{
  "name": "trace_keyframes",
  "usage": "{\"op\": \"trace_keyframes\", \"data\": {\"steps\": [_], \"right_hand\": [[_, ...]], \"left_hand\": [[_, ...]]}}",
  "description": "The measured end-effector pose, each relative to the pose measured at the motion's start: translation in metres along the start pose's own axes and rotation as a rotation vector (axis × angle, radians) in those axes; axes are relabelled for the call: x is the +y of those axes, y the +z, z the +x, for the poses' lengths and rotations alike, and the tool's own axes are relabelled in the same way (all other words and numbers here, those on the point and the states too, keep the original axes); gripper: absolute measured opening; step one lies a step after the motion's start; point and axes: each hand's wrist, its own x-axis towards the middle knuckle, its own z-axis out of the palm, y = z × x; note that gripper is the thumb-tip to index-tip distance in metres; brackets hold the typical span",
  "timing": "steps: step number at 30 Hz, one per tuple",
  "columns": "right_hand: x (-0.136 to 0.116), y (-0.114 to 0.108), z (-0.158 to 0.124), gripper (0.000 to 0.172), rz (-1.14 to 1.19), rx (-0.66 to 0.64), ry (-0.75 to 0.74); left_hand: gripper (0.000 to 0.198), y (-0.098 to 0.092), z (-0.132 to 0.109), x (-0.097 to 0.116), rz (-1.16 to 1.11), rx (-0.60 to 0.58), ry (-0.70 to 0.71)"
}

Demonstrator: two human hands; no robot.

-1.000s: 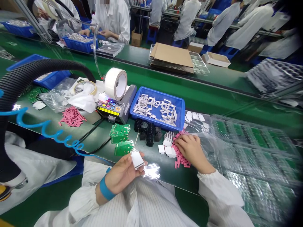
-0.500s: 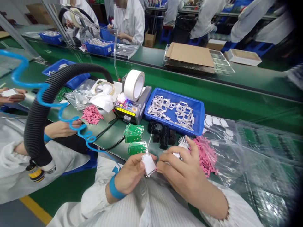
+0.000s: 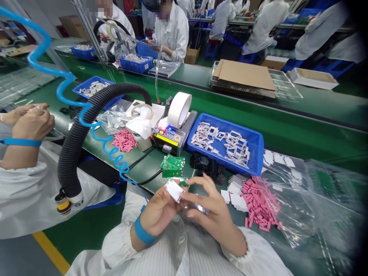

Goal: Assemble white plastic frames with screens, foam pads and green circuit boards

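A small white rectangular panel with a thin frame edge [image 3: 174,190] is pinched in my left hand [image 3: 155,214], thumb along its near side. Beside it my right hand [image 3: 215,214] has its fingers spread, with one fingertip at the panel's right edge. Under that hand is something shiny and clear that I cannot make out. Green circuit boards [image 3: 171,165] lie just beyond my hands, and black parts [image 3: 203,163] are clustered to their right. White flat pieces [image 3: 237,202] and a heap of pink strips [image 3: 255,199] lie right of my right hand.
Behind stands a blue bin [image 3: 255,169] of white frames, next to a grey device [image 3: 172,142] carrying a white tape roll [image 3: 178,110]. A black hose [image 3: 71,153] and coiled blue air line [image 3: 61,90] arch at left. A co-worker's hands [image 3: 31,124] work there. Plastic bags [image 3: 299,207] lie right.
The view has shifted, so the bench sits further right. The white panel has tilted in my left hand. My right hand's fingers have spread more. The co-worker's hands at left have moved.
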Motion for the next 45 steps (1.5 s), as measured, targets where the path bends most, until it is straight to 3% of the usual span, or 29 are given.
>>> {"op": "trace_keyframes", "data": {"steps": [3,7,10,12,15,17,19,21,23,25,27,29,31,34,39,42,45], "right_hand": [[-0.005,0.007,0.003,0.038,0.031,0.007,0.123],[-0.014,0.009,0.012,0.015,-0.137,0.072,0.067],[-0.013,0.007,0.017,0.015,-0.156,0.046,0.043],[-0.012,0.006,0.019,0.016,-0.163,-0.020,0.035],[-0.013,0.007,0.023,0.012,-0.168,-0.147,0.044],[-0.015,0.012,0.028,0.008,-0.128,-0.237,0.078],[-0.017,0.021,0.035,0.007,0.044,-0.304,0.197],[-0.014,0.032,0.044,0.013,0.371,-0.290,0.452],[-0.005,0.044,0.054,0.020,0.656,-0.192,0.708],[0.008,0.055,0.063,0.028,0.780,-0.054,0.877],[0.020,0.063,0.070,0.033,0.843,0.068,0.987],[0.027,0.071,0.075,0.035,0.925,0.176,1.089],[0.029,0.078,0.079,0.036,0.993,0.272,1.161],[0.027,0.088,0.084,0.035,1.068,0.398,1.220],[0.024,0.098,0.090,0.037,1.152,0.545,1.243],[0.024,0.098,0.095,0.037,1.185,0.568,1.245],[0.023,0.098,0.099,0.031,1.192,0.562,1.241]], "left_hand": [[0.041,0.000,-0.002,-0.001,0.047,-0.005,0.033],[0.048,-0.002,-0.001,0.004,0.293,-0.033,0.138],[0.045,-0.011,0.000,0.024,0.849,-0.075,0.497],[0.039,-0.016,-0.002,0.040,1.346,-0.204,0.767],[0.036,-0.020,-0.009,0.058,1.863,-0.368,0.918],[0.035,-0.021,-0.016,0.062,1.932,-0.345,0.916],[0.034,-0.025,-0.023,0.061,1.819,-0.293,0.822],[0.030,-0.036,-0.029,0.060,1.567,-0.174,0.625],[0.024,-0.055,-0.037,0.060,1.160,0.061,0.406],[0.020,-0.084,-0.047,0.063,0.605,0.327,0.261],[0.022,-0.117,-0.061,0.068,0.049,0.521,0.291],[0.030,-0.145,-0.075,0.076,-0.253,0.623,0.411],[0.033,-0.164,-0.090,0.086,-0.386,0.668,0.513],[0.034,-0.175,-0.104,0.099,-0.455,0.693,0.596],[0.037,-0.175,-0.109,0.103,-0.441,0.688,0.609],[0.037,-0.172,-0.108,0.102,-0.439,0.694,0.595],[0.040,-0.163,-0.110,0.107,-0.471,0.776,0.582]]}}
